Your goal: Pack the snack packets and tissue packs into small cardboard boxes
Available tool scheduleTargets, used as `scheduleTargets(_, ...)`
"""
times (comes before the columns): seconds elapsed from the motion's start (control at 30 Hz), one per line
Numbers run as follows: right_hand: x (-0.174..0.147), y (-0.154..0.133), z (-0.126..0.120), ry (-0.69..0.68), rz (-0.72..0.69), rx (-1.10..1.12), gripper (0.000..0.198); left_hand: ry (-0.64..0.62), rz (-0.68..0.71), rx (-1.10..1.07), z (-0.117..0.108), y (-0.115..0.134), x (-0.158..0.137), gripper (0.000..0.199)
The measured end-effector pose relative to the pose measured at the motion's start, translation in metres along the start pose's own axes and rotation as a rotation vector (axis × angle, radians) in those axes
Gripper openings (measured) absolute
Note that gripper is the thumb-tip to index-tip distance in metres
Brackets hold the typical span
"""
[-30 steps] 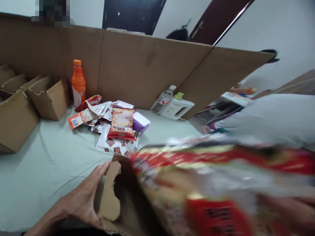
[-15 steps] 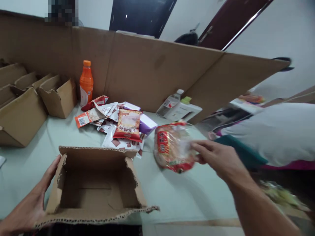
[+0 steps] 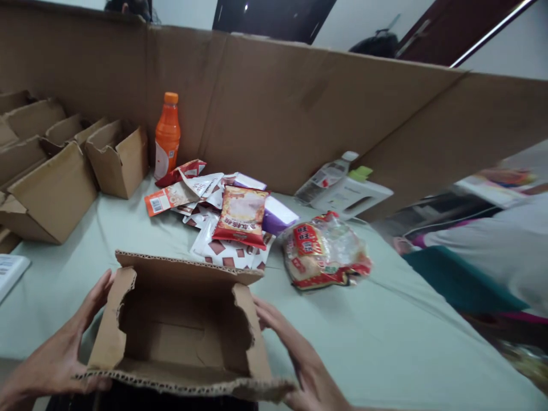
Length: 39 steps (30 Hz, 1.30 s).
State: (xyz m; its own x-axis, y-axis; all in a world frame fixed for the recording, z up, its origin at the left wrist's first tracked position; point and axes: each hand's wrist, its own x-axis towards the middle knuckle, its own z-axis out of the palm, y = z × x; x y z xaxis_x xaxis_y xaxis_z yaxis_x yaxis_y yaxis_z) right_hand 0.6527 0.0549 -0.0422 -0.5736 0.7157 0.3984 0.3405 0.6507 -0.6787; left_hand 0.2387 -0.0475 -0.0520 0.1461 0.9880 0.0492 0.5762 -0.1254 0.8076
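An open cardboard box with ragged cut edges sits at the table's near edge, bare inside. My left hand grips its left side, thumb and fingers spread along the wall. On the opposite side my right hand holds the right wall, some of its fingers hidden behind the cardboard. Beyond my right hand lies a clear and red bag of rice crackers. A red and cream snack packet rests on a heap of white, brown-patterned pouches just behind the box.
An orange drink bottle stands by the upright cardboard screen. Several cut boxes are at the left. A clear bottle and a white jug lean at the back right. A person's head shows behind the screen.
My right hand has let go of the cracker bag, now lying on the table, and has come left onto the box's right side. The view has shifted slightly.
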Motion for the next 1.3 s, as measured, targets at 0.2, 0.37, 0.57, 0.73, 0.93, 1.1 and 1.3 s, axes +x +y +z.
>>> scheduleTargets(0.2,0.012,0.004,0.023,0.124,0.049,0.206,0.083,0.209,-0.049,-0.173,-0.001,0.022,0.024,0.105)
scheduleTargets(0.37,0.020,0.019,0.023,0.226,0.096,0.265,0.067,0.155,-0.025,-0.288,0.017,0.023,0.055,0.114)
scheduleTargets(0.57,-0.006,0.054,0.048,0.142,0.272,0.206,0.059,0.111,-0.084,-0.267,0.027,0.004,0.048,0.116)
scheduleTargets(0.73,-0.005,0.064,0.061,0.240,0.315,0.289,0.058,0.183,-0.082,-0.350,0.019,0.011,0.044,0.126)
scheduleTargets(0.93,0.003,0.063,0.074,0.103,0.258,0.344,0.052,0.264,-0.113,-0.309,0.035,0.034,0.032,0.114)
scheduleTargets(1.1,0.006,0.047,0.072,0.106,0.268,0.363,0.054,0.308,-0.123,-0.282,0.029,0.029,0.013,0.103)
scheduleTargets(1.3,0.041,0.016,0.023,0.366,0.180,0.163,0.030,0.399,0.036,-0.255,0.000,0.051,0.024,0.085)
